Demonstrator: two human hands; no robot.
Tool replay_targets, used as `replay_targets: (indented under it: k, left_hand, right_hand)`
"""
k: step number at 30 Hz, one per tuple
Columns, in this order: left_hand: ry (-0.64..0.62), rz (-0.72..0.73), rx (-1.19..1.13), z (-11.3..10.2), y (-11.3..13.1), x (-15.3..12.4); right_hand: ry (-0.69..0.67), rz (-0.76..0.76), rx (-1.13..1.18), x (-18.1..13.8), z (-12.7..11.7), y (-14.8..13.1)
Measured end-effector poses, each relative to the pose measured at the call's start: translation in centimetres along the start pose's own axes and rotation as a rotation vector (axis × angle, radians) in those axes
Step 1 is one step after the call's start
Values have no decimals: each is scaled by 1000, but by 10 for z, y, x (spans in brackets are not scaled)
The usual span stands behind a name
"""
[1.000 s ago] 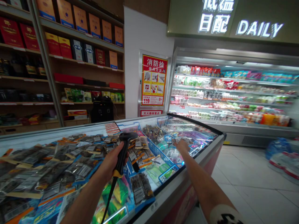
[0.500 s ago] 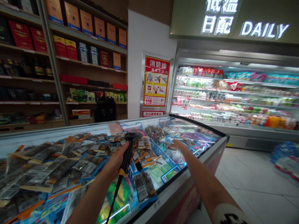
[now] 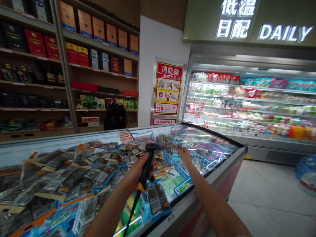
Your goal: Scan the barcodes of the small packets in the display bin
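Observation:
My left hand (image 3: 138,171) is wrapped round the grip of a black and yellow barcode scanner (image 3: 146,169). Its head points to the right and its cord hangs down towards me. Further right, my right hand (image 3: 185,156) reaches into the freezer, fingers closed on the edge of a small clear snack packet (image 3: 176,146). Beneath that packet lie similar dark packets (image 3: 161,140) in the far blue basket. A broad heap of packets with orange and blue edges (image 3: 93,174) spreads to the left of the scanner. One larger packet (image 3: 157,197) rests at the freezer's near edge.
The chest freezer's white rim (image 3: 177,205) runs along my side, and a glass lid (image 3: 209,138) covers its right end. A blue wire basket (image 3: 175,166) divides the goods. Behind stand wooden shelves (image 3: 98,75) with boxes and a lit chiller (image 3: 247,105).
My right hand has moved slightly away from me with the packet, over the packets in the far basket. The scanner has shifted a little right in view, as the camera turned left.

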State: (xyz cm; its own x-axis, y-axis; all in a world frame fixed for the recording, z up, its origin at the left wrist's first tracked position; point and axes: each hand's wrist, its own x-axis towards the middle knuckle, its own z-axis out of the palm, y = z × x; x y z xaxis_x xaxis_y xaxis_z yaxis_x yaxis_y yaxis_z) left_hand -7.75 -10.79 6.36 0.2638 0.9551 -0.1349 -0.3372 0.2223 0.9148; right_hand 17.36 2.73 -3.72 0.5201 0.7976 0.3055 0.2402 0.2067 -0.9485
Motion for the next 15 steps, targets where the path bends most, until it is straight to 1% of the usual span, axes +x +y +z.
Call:
replay_targets:
  k: [7,11,15]
  left_hand:
    - [-66,-16,-35,-5,-2,4]
    - [-106,-9,-33,-7,-2,5]
    - [-109,-5,-29,-7,-3,5]
  right_hand:
    - [-43,-7,49,-1,-1,4]
    - [-35,-16,35,-2,0,6]
    - [-22,-33,11,-4,0,5]
